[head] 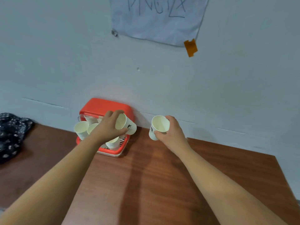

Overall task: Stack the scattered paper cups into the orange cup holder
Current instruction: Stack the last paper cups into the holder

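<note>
Two bare forearms reach forward over the table (162,176), side by side and well apart. The left hand (108,125) hovers over the orange cup holder (103,106), fingers and thumb curled round the first paper cup (128,126), gripping it near the rim. That cup lies close to sideways: its mouth faces left and back toward the person, and its base points right, out past the holder's right edge toward the wall (65,62).

The right hand (171,133) is off to the right of the holder, not touching it, with its fingers wrapped round the second paper cup (158,127). This one is nearer upright, mouth up and toward the person, base tipped down and to the left.

Several standing cups (81,129) sit mouth-up in the holder's tray, one partly hidden under the left wrist, another tucked beneath the raised orange lid. The holder stands hard against the wall at the table's far edge.

Brown wood shows between holder and right hand and runs on to the slanting right edge. A dark patterned cloth (11,135) is heaped at the far left. A paper sheet (159,21) hangs on the wall above, with orange tape (190,47) at its corner.
</note>
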Motion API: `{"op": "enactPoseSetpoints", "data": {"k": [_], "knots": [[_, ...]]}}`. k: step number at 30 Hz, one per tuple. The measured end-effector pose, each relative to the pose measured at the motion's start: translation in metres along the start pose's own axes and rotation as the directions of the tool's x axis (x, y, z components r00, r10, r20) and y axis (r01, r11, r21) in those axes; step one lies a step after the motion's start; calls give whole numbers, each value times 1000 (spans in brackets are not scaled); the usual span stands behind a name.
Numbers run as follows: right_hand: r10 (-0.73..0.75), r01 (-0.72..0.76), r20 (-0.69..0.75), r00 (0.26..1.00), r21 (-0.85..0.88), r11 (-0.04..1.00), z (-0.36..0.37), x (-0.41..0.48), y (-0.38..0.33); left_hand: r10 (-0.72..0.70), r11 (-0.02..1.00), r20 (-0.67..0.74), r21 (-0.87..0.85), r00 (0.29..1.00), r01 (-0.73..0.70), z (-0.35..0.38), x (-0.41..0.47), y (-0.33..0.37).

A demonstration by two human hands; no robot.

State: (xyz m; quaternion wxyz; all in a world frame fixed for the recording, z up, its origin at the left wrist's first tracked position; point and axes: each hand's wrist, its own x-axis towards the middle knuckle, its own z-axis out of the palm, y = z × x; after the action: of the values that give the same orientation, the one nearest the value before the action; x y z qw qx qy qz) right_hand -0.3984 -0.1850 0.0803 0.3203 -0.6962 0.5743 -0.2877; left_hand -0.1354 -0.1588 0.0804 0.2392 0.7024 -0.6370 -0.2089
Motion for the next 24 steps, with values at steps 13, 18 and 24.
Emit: {"op": "enactPoseSetpoints", "data": {"k": [13,18,24], "knots": [[72,-73,-18,997,-65,995,111,21,-46,108,948,42,298,993,-116,3,23,-122],[110,-111,-18,994,-72,991,120,29,-35,146,888,117,422,982,-182,22,38,-124],[143,-142,10,990,-51,989,141,37,-25,196,850,176,460,965,-256,40,44,-137]]}}
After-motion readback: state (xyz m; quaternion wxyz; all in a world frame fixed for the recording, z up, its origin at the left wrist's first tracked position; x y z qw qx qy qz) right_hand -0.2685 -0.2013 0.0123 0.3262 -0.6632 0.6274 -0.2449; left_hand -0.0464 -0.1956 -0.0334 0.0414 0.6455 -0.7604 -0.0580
